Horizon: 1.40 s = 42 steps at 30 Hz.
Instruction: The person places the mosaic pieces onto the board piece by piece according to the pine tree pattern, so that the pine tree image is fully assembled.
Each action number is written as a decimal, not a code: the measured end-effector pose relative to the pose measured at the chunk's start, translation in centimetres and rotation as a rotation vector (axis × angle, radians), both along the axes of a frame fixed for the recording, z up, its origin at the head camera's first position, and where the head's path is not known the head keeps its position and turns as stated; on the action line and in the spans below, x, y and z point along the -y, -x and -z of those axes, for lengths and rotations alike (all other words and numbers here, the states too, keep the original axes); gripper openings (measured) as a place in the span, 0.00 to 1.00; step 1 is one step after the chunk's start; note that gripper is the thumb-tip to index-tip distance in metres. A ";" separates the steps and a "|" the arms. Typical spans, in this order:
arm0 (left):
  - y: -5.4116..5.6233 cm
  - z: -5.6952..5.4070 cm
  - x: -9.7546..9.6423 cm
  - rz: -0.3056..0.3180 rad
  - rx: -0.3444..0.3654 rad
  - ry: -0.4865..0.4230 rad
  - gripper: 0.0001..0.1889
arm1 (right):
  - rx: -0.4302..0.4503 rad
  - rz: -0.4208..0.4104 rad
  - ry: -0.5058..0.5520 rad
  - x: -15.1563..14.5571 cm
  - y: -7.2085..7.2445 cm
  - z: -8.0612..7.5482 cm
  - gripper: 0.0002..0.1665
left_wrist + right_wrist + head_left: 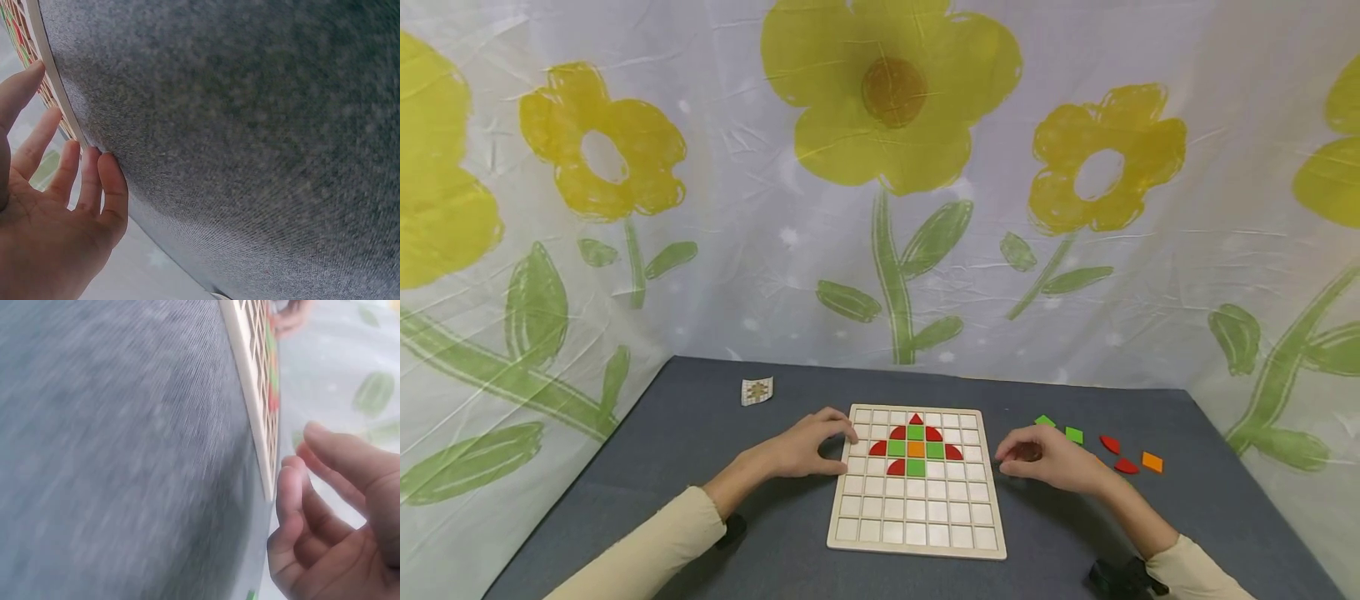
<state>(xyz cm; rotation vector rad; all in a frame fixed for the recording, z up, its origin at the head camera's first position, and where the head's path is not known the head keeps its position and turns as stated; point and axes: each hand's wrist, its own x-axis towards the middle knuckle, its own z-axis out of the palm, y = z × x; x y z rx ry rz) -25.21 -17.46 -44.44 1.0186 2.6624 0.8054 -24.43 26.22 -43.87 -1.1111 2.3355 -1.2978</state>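
Apparently, a tile-laying step is under way, with a mosaic taking shape in the upper half of the wooden grid board [917, 552], which is lying flat on the cloth-covered counter [775, 537]. A red triangle [916, 419] is topping the figure, an orange square [916, 449] is sitting at its middle, and green squares and red rounded tiles are flanking that. The left hand [808, 446] is resting at the board's left edge, its fingers loosely extended and its grasp wide, seemingly steadying the board. The right hand [1054, 457] is hovering just beside the opposite edge, fingers bent inward and thumb close to them; no tile is showing there, but I cannot tell whether one is hiding in the grasp. Judging by symmetry, the bare cell [937, 468] right of the lowest green square is calling for a red rounded piece, so the next move is asking for careful turning of its curved side outward. Beyond the right hand, loose red tiles [1126, 466], a loose orange square [1152, 462] and a loose green square [1074, 435] are lying, while a small printed card [757, 391] is lying at far left, probably serving as the pattern.
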 end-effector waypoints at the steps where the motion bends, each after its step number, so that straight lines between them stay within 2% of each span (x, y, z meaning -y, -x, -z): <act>1: 0.0 0.0 0.0 -0.001 0.002 -0.001 0.18 | 0.003 0.007 -0.001 -0.5 -0.1 0.0 0.11; 13: -0.1 0.0 0.1 -0.002 0.006 -0.001 0.18 | -0.023 0.110 -0.017 -4.9 -1.2 -0.1 0.08; 21: -0.1 -0.1 0.1 0.009 0.002 -0.002 0.18 | -0.073 0.134 -0.010 -6.9 -1.9 -0.1 0.08; 31: 0.0 0.0 0.1 0.011 -0.008 0.000 0.18 | -0.006 0.156 -0.003 -9.5 -3.1 0.0 0.09; 42: 0.0 0.0 0.0 0.004 -0.006 -0.003 0.18 | 0.062 0.130 0.023 -13.1 -4.3 0.1 0.10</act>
